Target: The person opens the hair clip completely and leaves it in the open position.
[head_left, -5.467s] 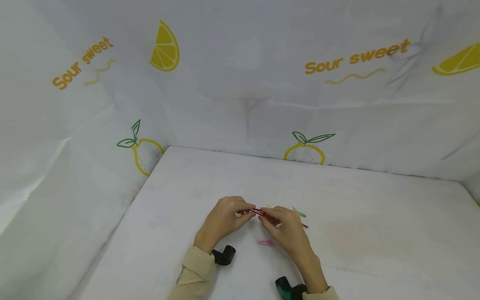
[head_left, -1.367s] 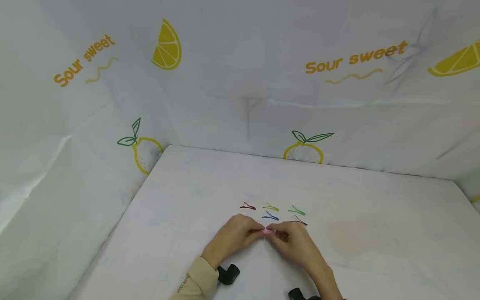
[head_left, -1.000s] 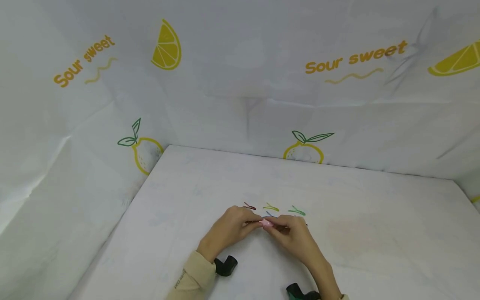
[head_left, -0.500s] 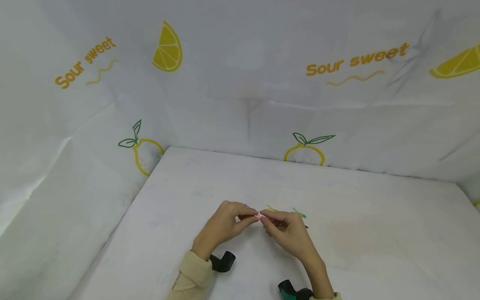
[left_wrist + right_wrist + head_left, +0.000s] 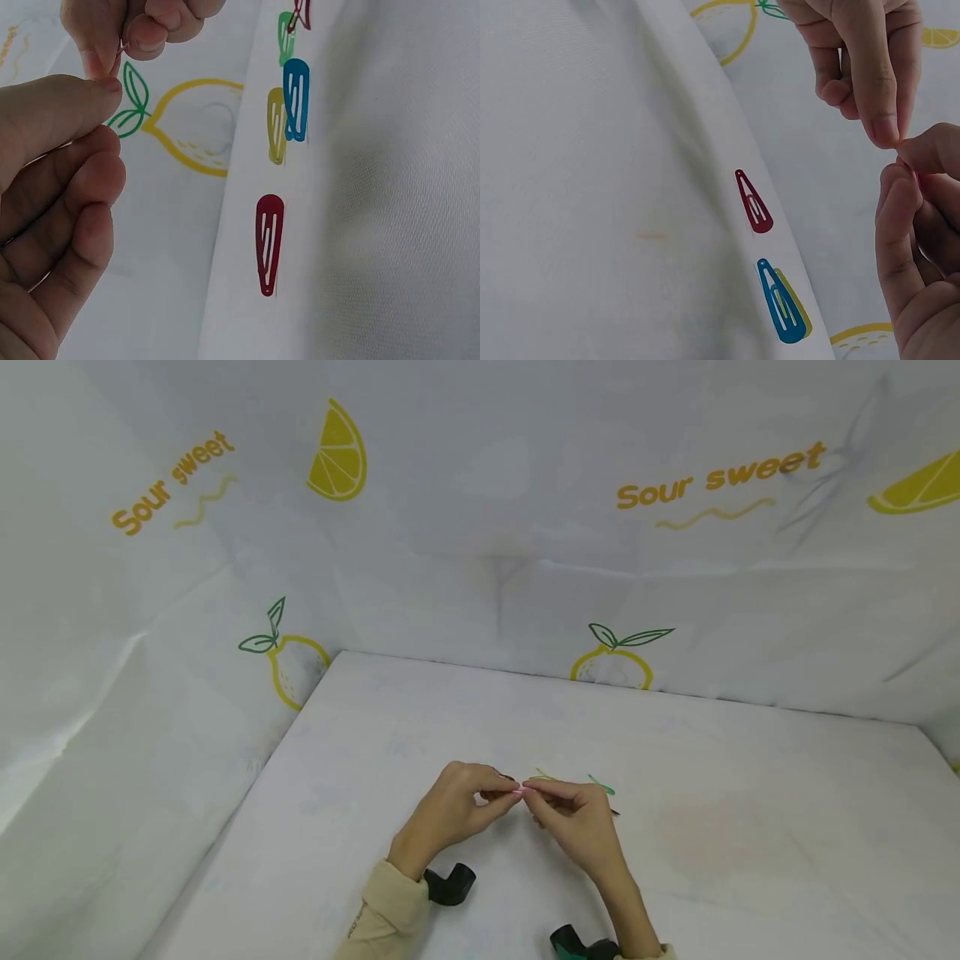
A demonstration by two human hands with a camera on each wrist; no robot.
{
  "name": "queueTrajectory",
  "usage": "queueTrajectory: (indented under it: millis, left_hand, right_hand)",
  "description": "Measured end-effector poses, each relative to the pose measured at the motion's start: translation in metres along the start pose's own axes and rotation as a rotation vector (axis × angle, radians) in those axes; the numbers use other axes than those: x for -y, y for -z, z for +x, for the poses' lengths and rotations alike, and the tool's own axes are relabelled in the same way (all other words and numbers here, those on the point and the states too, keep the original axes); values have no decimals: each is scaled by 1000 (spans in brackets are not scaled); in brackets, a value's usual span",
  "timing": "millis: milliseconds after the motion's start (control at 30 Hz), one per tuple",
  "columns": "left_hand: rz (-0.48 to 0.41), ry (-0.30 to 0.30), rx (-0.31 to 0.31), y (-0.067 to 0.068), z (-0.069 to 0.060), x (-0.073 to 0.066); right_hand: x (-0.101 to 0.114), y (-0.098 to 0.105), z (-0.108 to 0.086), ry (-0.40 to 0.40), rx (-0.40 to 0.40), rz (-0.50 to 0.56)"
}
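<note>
Between the fingertips of both hands is a small pink hair clip (image 5: 520,791), held above the table and mostly covered by the fingers. My left hand (image 5: 454,806) pinches one end with thumb and index finger; my right hand (image 5: 579,827) pinches the other. Just a sliver of pink shows in the right wrist view. Beyond the hands lie a red hair clip (image 5: 270,244), a blue one (image 5: 297,101), a yellow one (image 5: 276,126), a green one (image 5: 286,37) and a dark reddish one (image 5: 302,13). Whether the pink clip is snapped open is too small to tell.
A white table (image 5: 750,827) spreads out under the hands. White cloth (image 5: 480,510) printed with lemons and lettering hangs behind it and on the left. A black wrist mount (image 5: 452,885) sits on the left wrist, a black and green one (image 5: 577,943) on the right.
Earlier both hands held the red clip while the pink one lay on the table. Now the red clip lies behind them, and the pink one has been picked up and raised slightly.
</note>
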State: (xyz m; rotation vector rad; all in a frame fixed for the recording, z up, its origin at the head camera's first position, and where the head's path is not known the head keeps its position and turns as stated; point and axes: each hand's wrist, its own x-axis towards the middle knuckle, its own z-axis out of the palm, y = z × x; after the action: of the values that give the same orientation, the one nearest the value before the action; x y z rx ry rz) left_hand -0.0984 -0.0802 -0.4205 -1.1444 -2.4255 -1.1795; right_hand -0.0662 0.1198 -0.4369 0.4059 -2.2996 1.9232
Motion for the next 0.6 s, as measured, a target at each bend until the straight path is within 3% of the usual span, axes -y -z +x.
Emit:
queueTrajectory:
  millis: [367,600]
  left_hand:
    - [46,4,0,-1,0,0]
    - [60,23,5,1,0,-3]
  right_hand:
    - [-1,-5,0,2,-54,-42]
    - [-2,-5,0,16,-39,-38]
